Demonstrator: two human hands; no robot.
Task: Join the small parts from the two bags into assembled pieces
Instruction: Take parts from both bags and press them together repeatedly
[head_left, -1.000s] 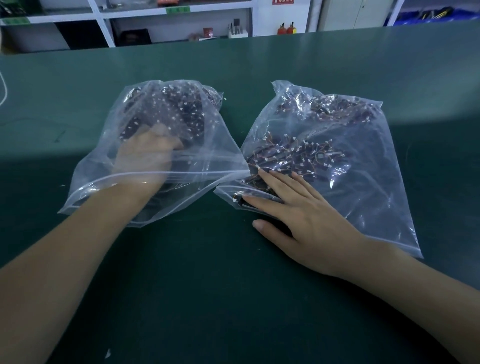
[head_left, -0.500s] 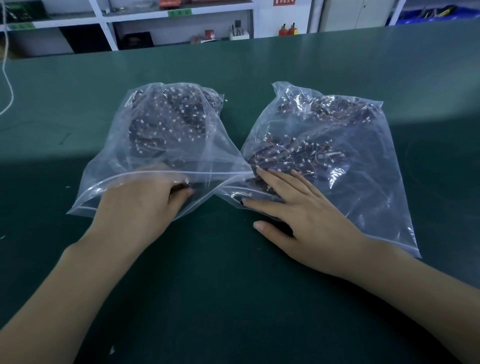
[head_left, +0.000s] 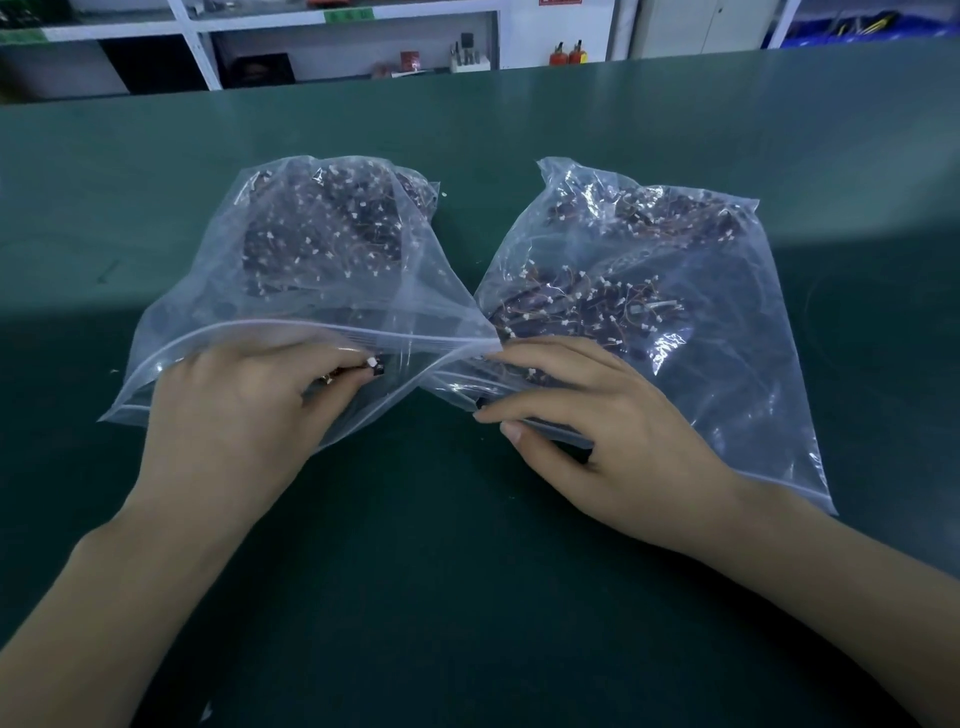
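Two clear zip bags sit side by side on a dark green table (head_left: 467, 597), mouths facing the person, near corners just about touching in the middle. The left bag (head_left: 218, 291) is puffed up and full of dark little parts with white connector ends; the right bag (head_left: 727, 322) lies flatter and holds a tangle of small wired parts with white plugs. The left hand (head_left: 234, 415) comes in from the lower left, forearm angled up toward the bag mouth, back of the hand up, fingers tucked just inside the opening under the zip strip. Its fingertips are curled in and pinching one small part (head_left: 371, 366), a white-tipped dark bit with what looks like a short wire, right at the mouth of the left bag. The right hand (head_left: 608, 431) reaches in from the lower right and lies across the mouth of the right bag, fingers fairly straight and spread, pressing the plastic down, thumb stretched along the near edge on the table side. It's not gripping anything, just resting flat. White shelving (head_left: 337, 47) with odds and ends runs along the far wall.
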